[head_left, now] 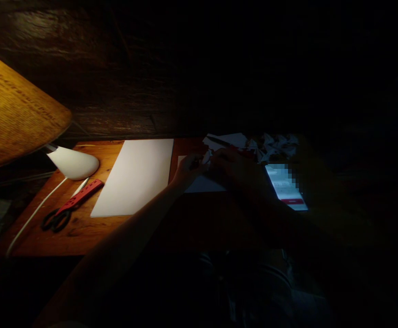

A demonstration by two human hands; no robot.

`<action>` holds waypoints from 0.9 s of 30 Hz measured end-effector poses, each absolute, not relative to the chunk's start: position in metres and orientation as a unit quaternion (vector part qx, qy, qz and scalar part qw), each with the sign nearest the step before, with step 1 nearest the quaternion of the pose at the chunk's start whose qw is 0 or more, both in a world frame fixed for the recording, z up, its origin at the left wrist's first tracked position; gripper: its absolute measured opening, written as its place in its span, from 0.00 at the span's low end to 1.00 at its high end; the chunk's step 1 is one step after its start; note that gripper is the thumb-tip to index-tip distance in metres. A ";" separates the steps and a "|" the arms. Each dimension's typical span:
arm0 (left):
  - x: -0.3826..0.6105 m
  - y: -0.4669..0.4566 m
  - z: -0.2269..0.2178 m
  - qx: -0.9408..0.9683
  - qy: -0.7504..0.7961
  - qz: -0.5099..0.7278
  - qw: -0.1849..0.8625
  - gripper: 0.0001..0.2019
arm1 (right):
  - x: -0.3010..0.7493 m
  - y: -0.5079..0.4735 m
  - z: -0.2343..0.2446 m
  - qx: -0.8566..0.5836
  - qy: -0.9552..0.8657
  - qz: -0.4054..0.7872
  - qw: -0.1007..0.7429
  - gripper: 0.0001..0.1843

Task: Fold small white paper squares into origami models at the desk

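Over the middle of the table, my left hand (pixel 188 167) pinches a small folded piece of white paper (pixel 206 157) between its fingertips. My right hand (pixel 228 163), in deep shadow, closes on the same piece from the other side. Beneath both hands lies a white sheet (pixel 204 184), partly covered by them. Just beyond, another piece of white paper (pixel 238 139) has a dark, narrow, blade-like object (pixel 218 140) across it. Several small folded paper shapes (pixel 276 146) sit close together to the right of it, dimly lit.
A lit lamp (pixel 79 165) with a yellow shade stands at the left, its white cord (pixel 36 212) trailing over the wooden table (pixel 82 241). Black-handled scissors (pixel 57 221) lie by a red strip (pixel 82 196). White paper (pixel 133 177) lies left of my hands, a glowing phone (pixel 282 189) right.
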State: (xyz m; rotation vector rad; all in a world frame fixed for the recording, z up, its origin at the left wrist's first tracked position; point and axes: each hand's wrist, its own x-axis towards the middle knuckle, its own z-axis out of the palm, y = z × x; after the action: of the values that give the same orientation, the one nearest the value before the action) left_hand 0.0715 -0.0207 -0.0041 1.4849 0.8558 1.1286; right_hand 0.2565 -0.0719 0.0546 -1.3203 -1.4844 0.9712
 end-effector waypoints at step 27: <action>0.070 -0.014 -0.011 0.563 0.382 0.474 0.559 0.14 | 0.253 -0.075 0.055 -0.536 -0.550 0.452 0.453 0.11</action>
State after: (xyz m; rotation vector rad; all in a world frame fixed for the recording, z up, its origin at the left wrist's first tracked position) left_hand 0.0699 -0.0136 -0.0108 1.3282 0.9008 1.1187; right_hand 0.2532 -0.0747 0.0554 -1.3242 -1.3585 1.1169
